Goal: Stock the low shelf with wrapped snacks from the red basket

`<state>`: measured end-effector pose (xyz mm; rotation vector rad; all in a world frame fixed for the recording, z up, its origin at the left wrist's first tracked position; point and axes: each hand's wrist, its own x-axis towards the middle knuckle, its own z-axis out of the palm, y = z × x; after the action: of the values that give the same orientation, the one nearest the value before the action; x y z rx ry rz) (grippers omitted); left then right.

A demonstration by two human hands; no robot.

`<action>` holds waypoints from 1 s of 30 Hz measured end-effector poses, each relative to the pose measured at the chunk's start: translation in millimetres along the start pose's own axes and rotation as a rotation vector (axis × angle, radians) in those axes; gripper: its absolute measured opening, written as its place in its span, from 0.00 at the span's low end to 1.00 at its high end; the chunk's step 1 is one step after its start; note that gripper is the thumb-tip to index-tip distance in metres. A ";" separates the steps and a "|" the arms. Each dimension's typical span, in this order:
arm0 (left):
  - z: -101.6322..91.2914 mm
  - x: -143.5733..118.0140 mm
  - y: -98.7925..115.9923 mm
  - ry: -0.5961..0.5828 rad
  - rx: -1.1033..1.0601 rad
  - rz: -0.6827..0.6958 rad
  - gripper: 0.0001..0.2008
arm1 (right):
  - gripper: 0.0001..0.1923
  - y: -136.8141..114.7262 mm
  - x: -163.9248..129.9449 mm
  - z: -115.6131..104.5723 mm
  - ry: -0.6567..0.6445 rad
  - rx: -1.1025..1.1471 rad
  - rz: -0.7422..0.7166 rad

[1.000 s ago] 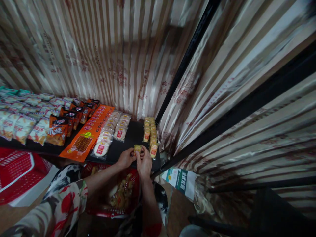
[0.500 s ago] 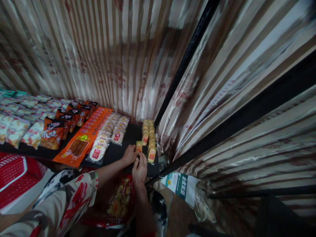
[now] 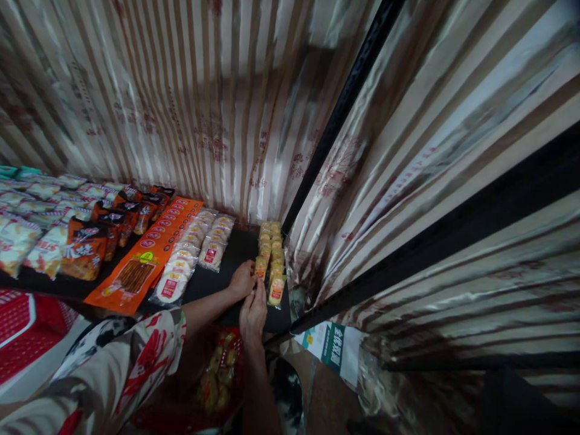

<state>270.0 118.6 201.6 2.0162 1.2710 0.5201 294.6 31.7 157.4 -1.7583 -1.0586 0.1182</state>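
Note:
My left hand (image 3: 243, 281) and my right hand (image 3: 254, 310) meet at the near end of the left row of small yellow wrapped cakes. Between their fingertips is one wrapped yellow cake (image 3: 260, 267) with an orange label, standing against that row. Close by on the right runs a second row of yellow wrapped cakes (image 3: 277, 290). To the left of my hands, two rows of white round wrapped crackers (image 3: 169, 289) lie overlapping on the black shelf (image 3: 235, 251).
Farther left are an orange snack pack (image 3: 136, 275), orange-black bags (image 3: 84, 251) and white snack bags (image 3: 49, 251). Below the shelf sit a red basket (image 3: 40, 326) and a red container holding more yellow packets (image 3: 217, 377). A black post (image 3: 335, 124) and striped curtain (image 3: 190, 121) border the shelf.
Both hands have moved the wrapped cake away from me and slightly right, up to the left row. The view has shifted slightly.

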 end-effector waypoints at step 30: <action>2.4 4.5 4.1 0.083 -0.078 0.029 0.09 | 0.25 1.3 6.5 2.3 0.050 0.032 0.044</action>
<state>276.0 120.6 202.9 1.9687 1.2523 0.6627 298.0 37.8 157.8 -1.7474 -0.9779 0.1175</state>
